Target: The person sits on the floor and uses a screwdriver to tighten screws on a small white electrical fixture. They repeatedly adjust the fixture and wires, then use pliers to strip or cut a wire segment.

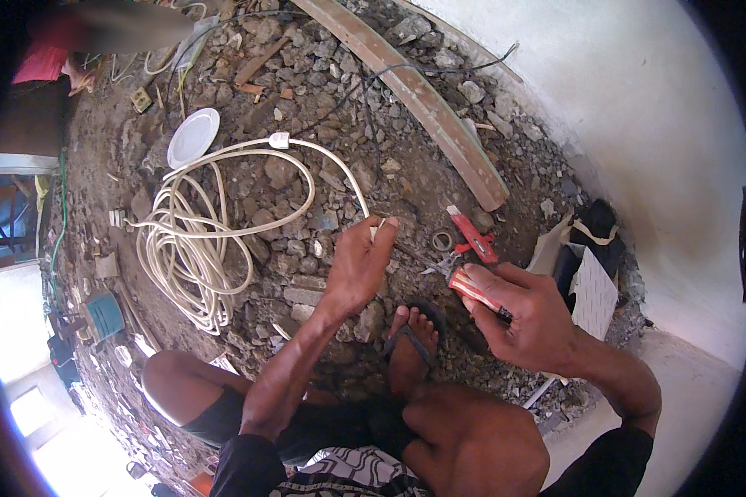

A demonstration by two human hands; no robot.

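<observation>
The left hand (358,263) pinches the white cable (224,217) near its end above the rubble; the right hand (529,313) grips red-handled pliers (471,287). The cable looks light, springy, best held close to the tip.

We are on a building site, in an unfinished room. The floor (323,91) is bare earth strewn with broken rubble, a rough wooden plank (414,91) lies across it, and the wall (638,124) is raw plaster. A coil of cream electrical cable (195,240), red cutters (475,238) and a round white fitting (194,137) lie about.
</observation>
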